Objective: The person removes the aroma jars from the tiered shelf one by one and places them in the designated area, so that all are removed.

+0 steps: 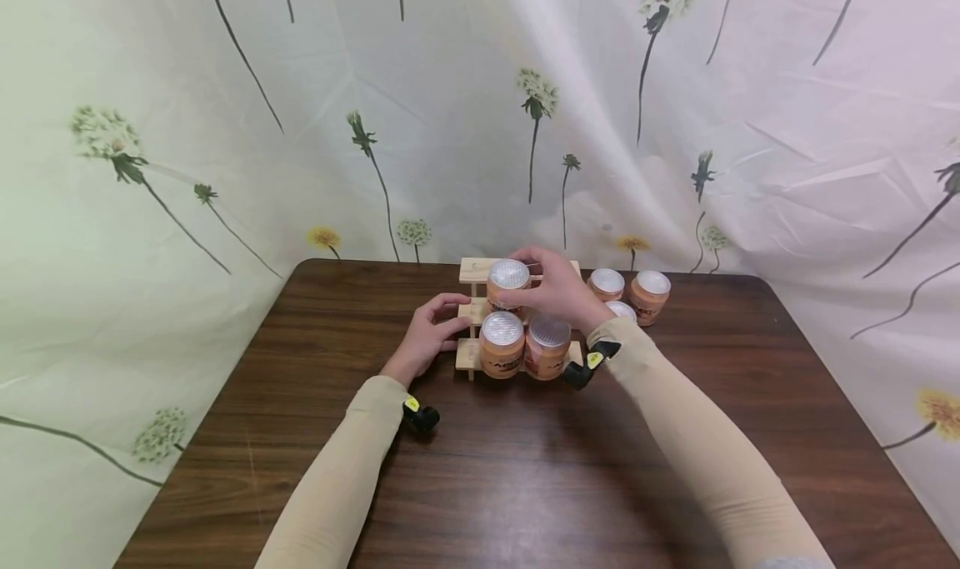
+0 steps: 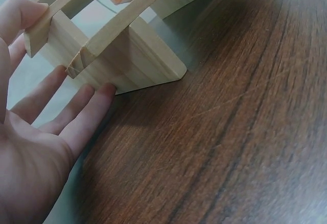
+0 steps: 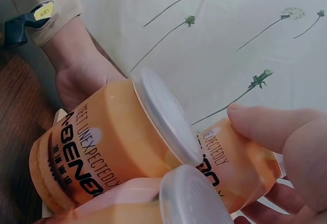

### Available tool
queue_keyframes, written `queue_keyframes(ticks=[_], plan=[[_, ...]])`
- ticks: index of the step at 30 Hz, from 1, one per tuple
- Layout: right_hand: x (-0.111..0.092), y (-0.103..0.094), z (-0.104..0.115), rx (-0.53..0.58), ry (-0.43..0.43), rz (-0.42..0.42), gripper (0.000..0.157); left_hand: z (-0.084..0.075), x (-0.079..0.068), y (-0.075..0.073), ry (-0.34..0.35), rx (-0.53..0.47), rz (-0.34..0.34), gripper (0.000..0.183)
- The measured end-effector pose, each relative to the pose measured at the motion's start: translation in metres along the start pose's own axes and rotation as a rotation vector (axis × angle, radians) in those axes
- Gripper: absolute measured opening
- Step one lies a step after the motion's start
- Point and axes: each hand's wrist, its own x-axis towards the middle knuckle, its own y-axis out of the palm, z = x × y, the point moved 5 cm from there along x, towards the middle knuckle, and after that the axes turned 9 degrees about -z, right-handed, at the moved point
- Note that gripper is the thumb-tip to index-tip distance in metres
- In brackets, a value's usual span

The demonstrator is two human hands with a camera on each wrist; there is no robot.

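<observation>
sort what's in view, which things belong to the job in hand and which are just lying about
In the job:
right hand, holding an orange jar
left hand, touching the wooden rack
two jars on its lowest step
three jars beside it, probably

Just around:
table
flower-print cloth
wrist cameras

Head cam looks fwd/down, wrist cams [image 1: 423,420] near, jars [image 1: 501,357] shared.

Both arms [image 1: 697,436] extend forward, left fingers [image 2: 91,112] spread, right fingers [image 3: 285,197] bent in a grip.
</observation>
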Motion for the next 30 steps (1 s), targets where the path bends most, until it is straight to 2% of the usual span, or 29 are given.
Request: queue_keyframes(ticks=[22,30], plan=[[-0.004,-0.011,-0.002,0.118,0.008,-0.06,0.057,-0.001,0.0,-0.001,-0.005,0.012,-0.002,0.037],[-0.006,-0.019,-0.001,0.211,0.037,-0.109,0.059,0.0,0.001,-0.001,-0.015,0.0,0.0,0.036]])
